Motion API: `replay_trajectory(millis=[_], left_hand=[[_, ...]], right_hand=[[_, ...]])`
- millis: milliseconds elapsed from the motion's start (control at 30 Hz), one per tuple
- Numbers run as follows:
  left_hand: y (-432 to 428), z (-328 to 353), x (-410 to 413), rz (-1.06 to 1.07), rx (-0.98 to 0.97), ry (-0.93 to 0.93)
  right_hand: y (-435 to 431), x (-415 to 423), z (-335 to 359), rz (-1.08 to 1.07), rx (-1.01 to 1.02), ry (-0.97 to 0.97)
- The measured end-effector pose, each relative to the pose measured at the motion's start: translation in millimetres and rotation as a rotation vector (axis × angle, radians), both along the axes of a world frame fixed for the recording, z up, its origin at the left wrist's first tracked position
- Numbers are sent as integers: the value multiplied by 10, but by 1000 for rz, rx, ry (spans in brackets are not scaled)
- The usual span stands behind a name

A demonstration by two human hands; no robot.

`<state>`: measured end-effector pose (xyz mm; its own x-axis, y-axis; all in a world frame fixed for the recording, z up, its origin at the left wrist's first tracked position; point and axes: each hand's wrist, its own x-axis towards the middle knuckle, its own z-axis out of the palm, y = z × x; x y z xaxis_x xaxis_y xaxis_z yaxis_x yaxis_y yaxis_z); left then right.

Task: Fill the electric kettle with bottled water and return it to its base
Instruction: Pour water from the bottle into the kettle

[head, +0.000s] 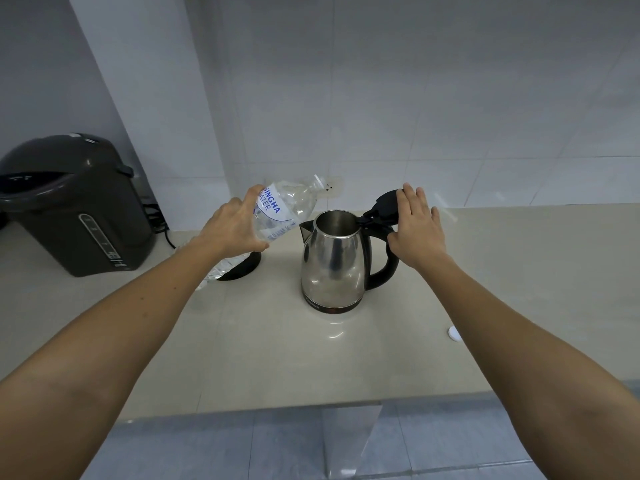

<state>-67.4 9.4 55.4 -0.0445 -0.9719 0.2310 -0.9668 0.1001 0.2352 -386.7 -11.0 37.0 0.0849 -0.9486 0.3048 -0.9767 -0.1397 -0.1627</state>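
Observation:
A steel electric kettle (330,261) with a black handle stands on the beige counter, off its base, its black lid (386,206) swung open. My right hand (417,226) rests on the lid and the top of the handle, thumb hooked on the handle. My left hand (233,226) grips a clear plastic water bottle (287,206) with a blue-lettered label. The bottle is tilted, neck up and to the right, its mouth left of and above the kettle's opening. The black round base (242,268) lies on the counter behind my left wrist, partly hidden.
A dark grey hot-water dispenser (69,206) stands at the far left with a black cord (166,233) running behind it. A small white bottle cap (454,333) lies on the counter (311,358) right of the kettle. White tiled wall behind; the counter's front edge is near me.

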Motion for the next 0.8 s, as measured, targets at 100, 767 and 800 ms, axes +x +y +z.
replay_trajectory(millis=[100, 767, 800], left_hand=[[-5, 2, 4, -1, 12, -33], [-10, 126, -15, 13, 47, -182], [-7, 138, -14, 13, 48, -194]], right_hand=[[3, -9, 2, 2, 2, 1], [4, -30, 15, 9, 21, 16], [4, -29, 17, 10, 21, 15]])
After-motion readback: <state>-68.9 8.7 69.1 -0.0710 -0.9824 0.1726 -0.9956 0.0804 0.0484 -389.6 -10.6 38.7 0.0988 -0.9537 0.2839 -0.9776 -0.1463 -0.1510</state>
